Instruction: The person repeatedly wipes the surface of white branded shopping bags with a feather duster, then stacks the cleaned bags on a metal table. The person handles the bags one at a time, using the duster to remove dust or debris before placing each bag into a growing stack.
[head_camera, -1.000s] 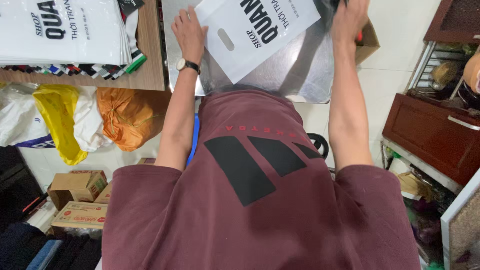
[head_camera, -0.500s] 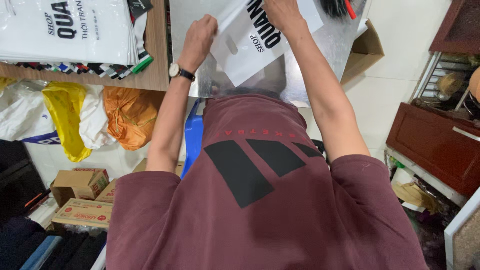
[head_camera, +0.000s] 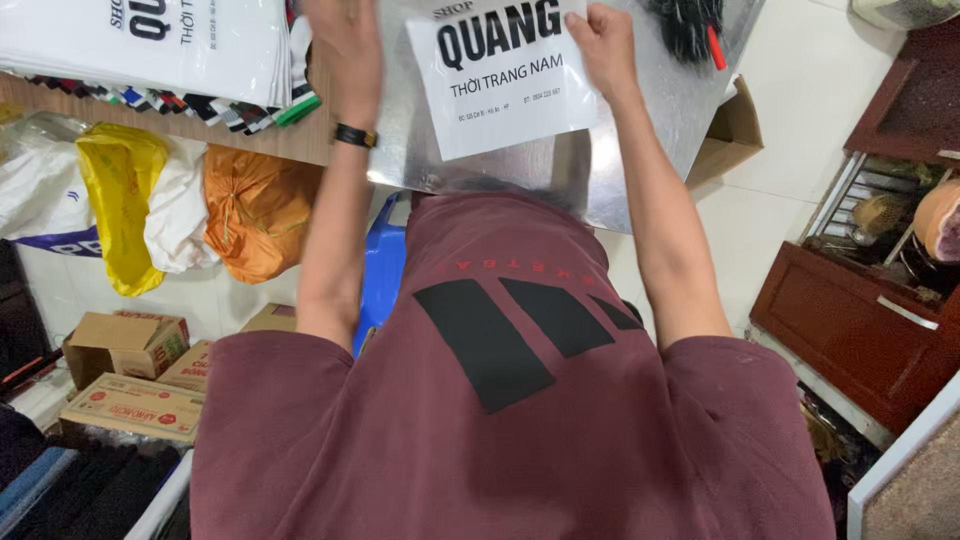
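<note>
Moved: since half a second ago the white plastic bag (head_camera: 505, 75) has turned so its print faces the person squarely, and both hands have shifted to its two side edges.
Right hand: the right hand (head_camera: 603, 40) has its fingers curled together and clamped on the bag's right upper edge, thumb side toward the print.
Left hand: the left hand (head_camera: 345, 45) is blurred at the bag's left side; I cannot tell whether its fingers pinch the edge or only rest beside it.
Bag's place: flat on the shiny metal tabletop (head_camera: 640, 120), between the two hands, just above the near table edge.
Hidden: the top of the bag and the left fingertips run out of the frame; a dark bundle with a red tip (head_camera: 690, 25) at the top right is cut off too.
Materials: thin, smooth white plastic with black print; the tabletop is reflective grey sheet metal; a black wristwatch (head_camera: 355, 136) sits on the left wrist.
Around: a stack of similar white bags (head_camera: 150, 45) lies on a wooden counter to the left; yellow (head_camera: 125, 200) and orange (head_camera: 258, 210) sacks and cardboard boxes (head_camera: 125, 345) sit on the floor below.
</note>
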